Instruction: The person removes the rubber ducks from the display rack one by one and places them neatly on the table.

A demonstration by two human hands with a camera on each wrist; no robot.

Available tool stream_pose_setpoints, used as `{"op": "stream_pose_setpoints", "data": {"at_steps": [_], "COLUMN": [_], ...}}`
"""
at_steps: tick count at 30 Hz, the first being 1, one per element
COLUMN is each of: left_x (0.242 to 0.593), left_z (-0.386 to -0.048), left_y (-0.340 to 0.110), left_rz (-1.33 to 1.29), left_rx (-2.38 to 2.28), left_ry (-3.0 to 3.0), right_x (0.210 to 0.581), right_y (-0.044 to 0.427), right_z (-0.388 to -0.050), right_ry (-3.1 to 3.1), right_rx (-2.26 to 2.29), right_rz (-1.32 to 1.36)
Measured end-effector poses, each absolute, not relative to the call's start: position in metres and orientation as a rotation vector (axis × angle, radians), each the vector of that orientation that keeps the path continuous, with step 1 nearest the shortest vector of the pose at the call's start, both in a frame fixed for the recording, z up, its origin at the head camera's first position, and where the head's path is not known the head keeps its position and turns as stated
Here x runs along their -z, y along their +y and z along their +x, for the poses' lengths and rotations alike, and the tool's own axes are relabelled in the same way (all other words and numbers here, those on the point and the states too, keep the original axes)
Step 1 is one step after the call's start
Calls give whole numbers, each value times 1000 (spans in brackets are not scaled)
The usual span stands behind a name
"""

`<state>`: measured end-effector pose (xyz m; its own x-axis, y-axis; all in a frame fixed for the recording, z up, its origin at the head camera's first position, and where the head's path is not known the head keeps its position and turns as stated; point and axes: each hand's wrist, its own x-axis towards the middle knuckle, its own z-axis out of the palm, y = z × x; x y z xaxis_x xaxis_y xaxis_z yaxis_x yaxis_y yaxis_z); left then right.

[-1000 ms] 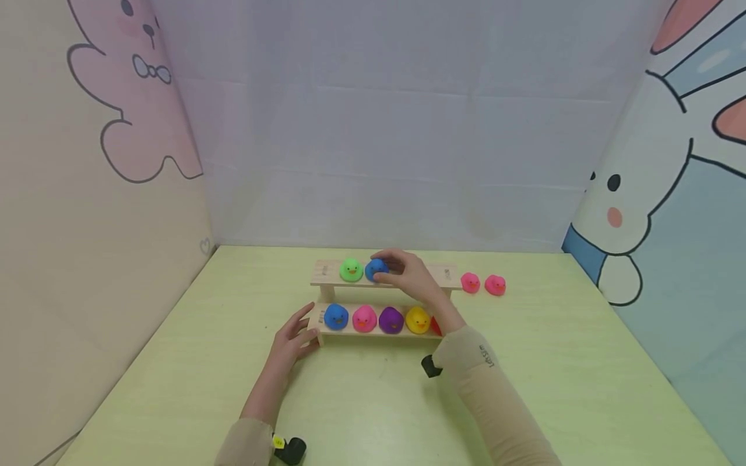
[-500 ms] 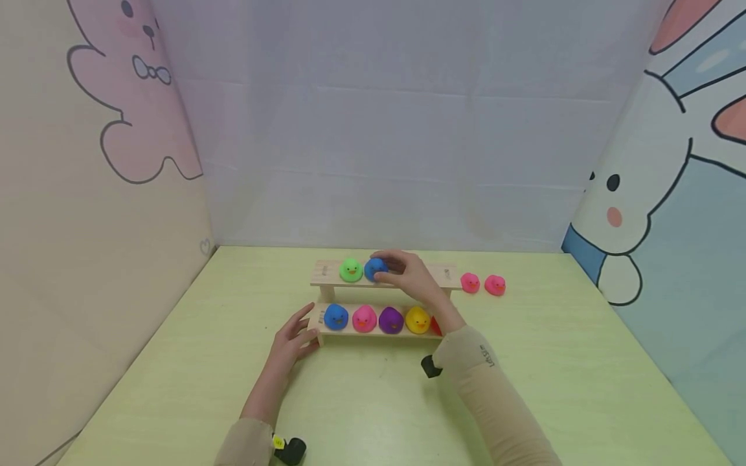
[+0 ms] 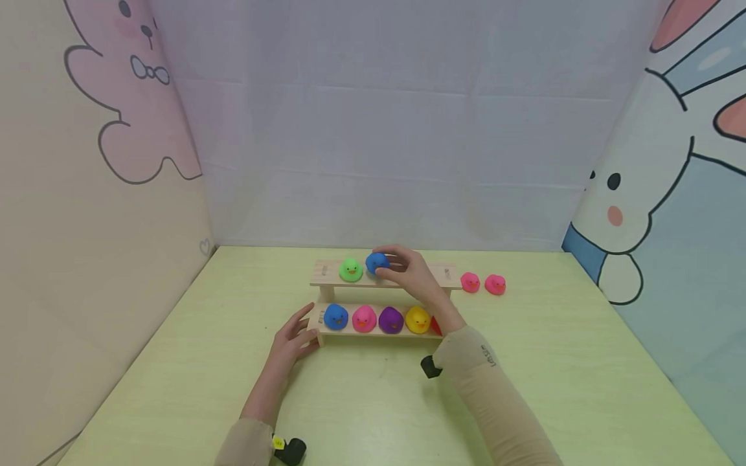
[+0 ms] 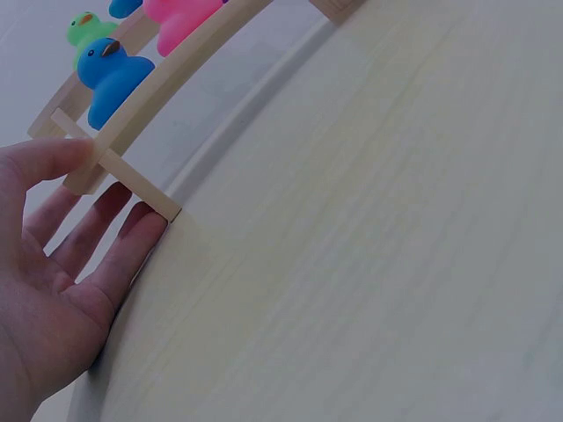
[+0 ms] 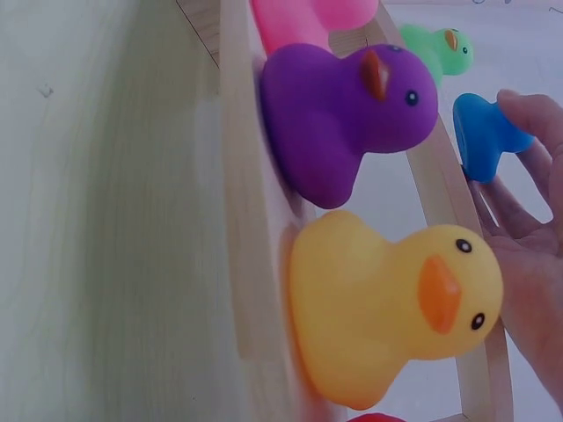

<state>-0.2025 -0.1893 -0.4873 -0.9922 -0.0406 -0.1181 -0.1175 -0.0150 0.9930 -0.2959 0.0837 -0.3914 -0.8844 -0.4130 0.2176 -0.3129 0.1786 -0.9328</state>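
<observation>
Right now, the person's right hand [image 3: 410,272] is pinching a smooth, rounded blue duck [image 3: 375,261] between thumb and fingers at the wooden stand's upper shelf [image 3: 440,276], beside a green duck [image 3: 351,269]. The left hand [image 3: 291,340] is touching the stand's left end, fingers apart, while more plump ducks [image 3: 391,321] are lining the pale, straight-edged lower shelf [image 3: 344,333].

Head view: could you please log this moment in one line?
right hand: holds upper blue duck; left hand: touches wooden stand; green duck: on stand
</observation>
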Motion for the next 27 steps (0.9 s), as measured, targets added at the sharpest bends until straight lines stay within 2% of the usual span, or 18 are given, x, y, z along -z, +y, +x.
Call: {"op": "stream_pose_setpoints", "data": {"at_steps": [18,27], "left_x": [487,486], "left_z": [-202,-202], "left_y": [-189,-189], "left_rz": [-189,-219], "left_rx": [-2197,-2178], "left_ry": [2152,2158], "right_x": [391,383], "right_y": [84,101], "right_z": [-301,-306], "right_ry": [2375,2431], "right_rx": [1779,1676], "right_rz": [-768,-797]}}
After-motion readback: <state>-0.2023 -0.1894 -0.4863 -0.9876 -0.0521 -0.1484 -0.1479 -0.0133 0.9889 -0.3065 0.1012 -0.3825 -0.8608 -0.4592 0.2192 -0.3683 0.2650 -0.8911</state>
